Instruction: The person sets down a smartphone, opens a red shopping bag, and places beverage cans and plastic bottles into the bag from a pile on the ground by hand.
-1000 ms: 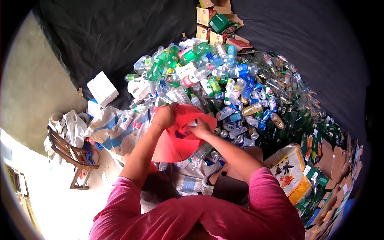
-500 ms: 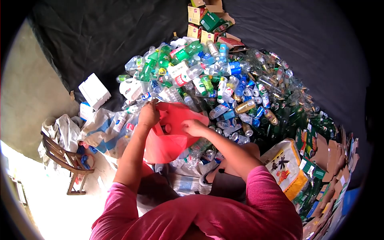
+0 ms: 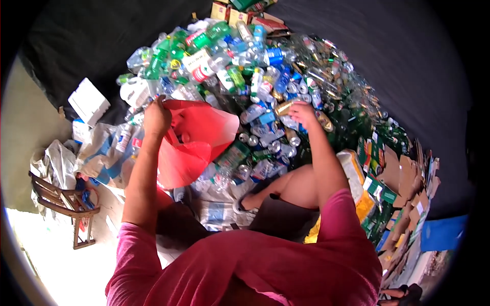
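Note:
My left hand (image 3: 156, 116) is closed on the upper left rim of a red plastic bag (image 3: 186, 160). The bag's mouth gapes toward the right, and a few dark and reddish shapes inside are too unclear to name. Over the pile, my right hand (image 3: 305, 114) has its fingers curled on the right end of a gold can (image 3: 286, 107), which still lies among the other cans. Blue and silver cans (image 3: 268, 117) surround it. Clear and green plastic bottles (image 3: 204, 38) heap up behind the bag.
Dark glass bottles (image 3: 352, 125) cover the pile's right side. Flattened cardboard (image 3: 403, 173) and a yellow-white sack (image 3: 352, 171) lie at right. On the left are a white foam box (image 3: 89, 101), woven sacks (image 3: 107, 166) and a wooden chair (image 3: 66, 199). Black sheeting (image 3: 388, 56) hangs behind.
My right hand has left the bag's mouth and moved right to the gold can. My left hand still holds the bag. The view has shifted right and down.

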The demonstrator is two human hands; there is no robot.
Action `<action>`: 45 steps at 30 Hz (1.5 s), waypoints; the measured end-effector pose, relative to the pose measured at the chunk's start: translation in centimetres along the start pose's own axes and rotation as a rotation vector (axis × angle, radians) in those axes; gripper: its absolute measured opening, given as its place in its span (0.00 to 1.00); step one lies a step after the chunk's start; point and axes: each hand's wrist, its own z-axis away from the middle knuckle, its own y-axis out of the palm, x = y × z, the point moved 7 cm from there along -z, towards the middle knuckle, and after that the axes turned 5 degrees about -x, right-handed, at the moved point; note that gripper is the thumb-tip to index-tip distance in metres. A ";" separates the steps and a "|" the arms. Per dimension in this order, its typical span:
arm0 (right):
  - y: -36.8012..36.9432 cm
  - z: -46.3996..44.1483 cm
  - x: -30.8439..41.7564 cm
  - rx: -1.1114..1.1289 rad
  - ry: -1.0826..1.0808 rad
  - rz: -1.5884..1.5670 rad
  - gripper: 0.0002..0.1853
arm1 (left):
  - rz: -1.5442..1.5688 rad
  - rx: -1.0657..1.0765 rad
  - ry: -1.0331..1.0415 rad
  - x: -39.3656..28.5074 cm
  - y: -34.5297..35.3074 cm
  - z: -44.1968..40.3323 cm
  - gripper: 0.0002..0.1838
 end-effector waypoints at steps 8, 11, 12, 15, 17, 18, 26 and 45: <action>-8.6 -2.7 -11.9 -0.195 0.230 0.707 0.09 | 0.059 0.030 0.029 -2.2 2.3 -0.9 0.23; -11.7 -10.4 -19.3 0.069 0.245 1.336 0.16 | 0.057 0.014 0.053 -2.3 2.6 -1.2 0.24; -11.0 -7.3 -18.4 0.008 0.409 1.024 0.21 | 0.064 0.014 0.059 -2.7 2.4 -1.2 0.25; -9.1 -4.5 -18.9 -0.064 0.482 0.885 0.34 | 0.056 0.027 0.063 -2.9 2.8 -0.7 0.25; -8.2 -4.7 -19.8 -0.030 0.530 0.891 0.42 | 0.035 0.040 0.058 -2.5 3.1 -1.0 0.26; -7.6 -5.0 -20.2 -0.063 0.550 0.857 0.44 | 0.033 0.027 0.044 -2.6 2.8 -1.2 0.26; -8.7 -11.9 -26.9 -0.163 0.344 0.785 0.31 | 0.060 0.032 0.039 -3.4 2.1 -1.5 0.27; -11.3 -1.0 -6.7 -0.220 0.264 0.710 0.35 | 0.052 0.078 0.040 -1.7 2.5 -0.6 0.22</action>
